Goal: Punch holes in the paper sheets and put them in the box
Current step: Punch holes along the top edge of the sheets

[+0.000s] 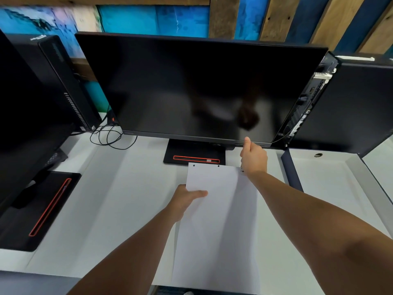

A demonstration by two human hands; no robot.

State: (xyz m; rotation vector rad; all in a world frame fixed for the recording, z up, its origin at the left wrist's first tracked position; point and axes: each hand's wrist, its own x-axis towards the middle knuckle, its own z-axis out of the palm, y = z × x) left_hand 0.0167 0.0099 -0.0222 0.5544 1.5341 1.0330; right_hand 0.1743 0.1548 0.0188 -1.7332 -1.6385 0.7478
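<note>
A white paper sheet point(219, 220) lies lengthwise in front of me over the white desk point(119, 188), its near end past the desk edge. Two punched holes show along its far edge. My left hand point(185, 199) grips the sheet's left edge, thumb on top. My right hand point(253, 158) hovers at the sheet's far right corner, fingers curled and thumb up. Only a small dark bit of what looks like the hole punch point(242, 170) shows under that hand. I see no box that I can tell apart.
A large dark monitor point(197, 88) stands just beyond the sheet, its black base point(194, 155) touching the sheet's far edge. A second monitor base point(40, 209) and a black computer tower point(63, 81) with cables sit at left. A dark divider point(291, 173) borders a neighbouring white desk section point(329, 184).
</note>
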